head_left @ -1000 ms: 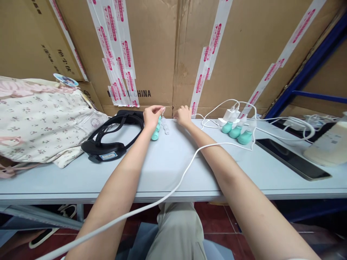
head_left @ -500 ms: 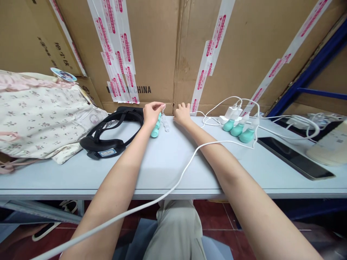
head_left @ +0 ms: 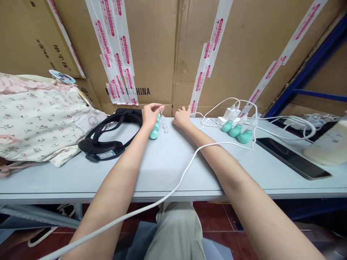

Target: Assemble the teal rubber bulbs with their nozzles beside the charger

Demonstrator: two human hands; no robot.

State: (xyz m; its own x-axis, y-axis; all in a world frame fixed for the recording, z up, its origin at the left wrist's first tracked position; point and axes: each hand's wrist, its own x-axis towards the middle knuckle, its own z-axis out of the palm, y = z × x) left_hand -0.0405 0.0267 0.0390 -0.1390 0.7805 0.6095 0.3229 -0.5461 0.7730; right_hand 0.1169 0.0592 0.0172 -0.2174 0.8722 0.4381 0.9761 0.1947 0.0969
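Both my arms reach across a pale grey table (head_left: 168,162) to its far edge. My left hand (head_left: 150,115) hovers over a teal device (head_left: 155,132) lying on the table, thumb and fingers pinched at something small I cannot make out. A clear plastic cap (head_left: 165,125) lies just right of that device. My right hand (head_left: 182,117) rests flat on the table beside the cap, fingers spread, holding nothing. A white cable (head_left: 189,159) runs over my right forearm and off the table's near edge.
A black head strap (head_left: 108,139) and a floral cloth bag (head_left: 40,119) lie at the left. Three teal devices (head_left: 237,131) sit on white charging leads by a white plug (head_left: 230,115) at the right, then a dark tablet (head_left: 292,159). Taped cardboard (head_left: 173,50) walls the back.
My right hand has opened a little and shifted slightly toward the cardboard wall. My left hand stays pinched above the teal device. The view has wobbled slightly.
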